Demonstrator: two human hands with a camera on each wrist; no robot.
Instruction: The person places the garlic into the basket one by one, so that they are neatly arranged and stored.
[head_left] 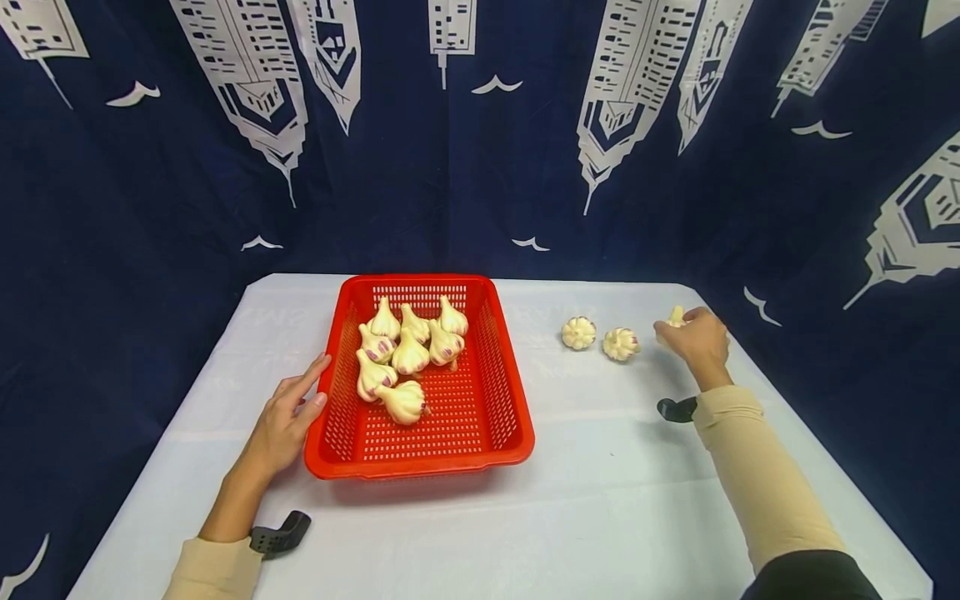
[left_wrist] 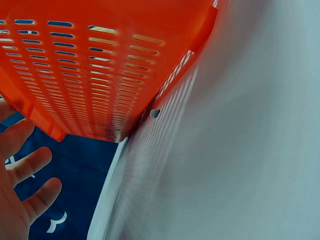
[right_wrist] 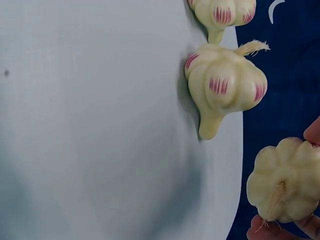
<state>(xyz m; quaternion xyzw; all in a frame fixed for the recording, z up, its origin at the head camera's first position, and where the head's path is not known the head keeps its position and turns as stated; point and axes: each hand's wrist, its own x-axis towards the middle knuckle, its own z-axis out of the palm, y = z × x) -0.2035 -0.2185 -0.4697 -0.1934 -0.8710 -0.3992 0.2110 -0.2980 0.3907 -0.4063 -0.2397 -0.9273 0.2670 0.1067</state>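
A red plastic basket (head_left: 420, 462) with slotted walls stands on the white table, and several garlic bulbs (head_left: 410, 354) lie in its back and left part. My left hand (head_left: 281, 429) rests at the basket's left rim, its fingers extended; in the left wrist view the fingers (left_wrist: 31, 165) are spread beside the red wall. At the table's right side my right hand (head_left: 697, 337) pinches a garlic bulb (right_wrist: 285, 180), held with its root end towards the right wrist camera. Two more garlic bulbs (head_left: 579, 333) (head_left: 621, 344) lie between the basket and my right hand.
A white cloth covers the table (head_left: 585, 517). Behind and beside it hangs a dark blue curtain (head_left: 450, 183) with white building and bird prints. Dark wrist devices (head_left: 281, 533) sit on both wrists.
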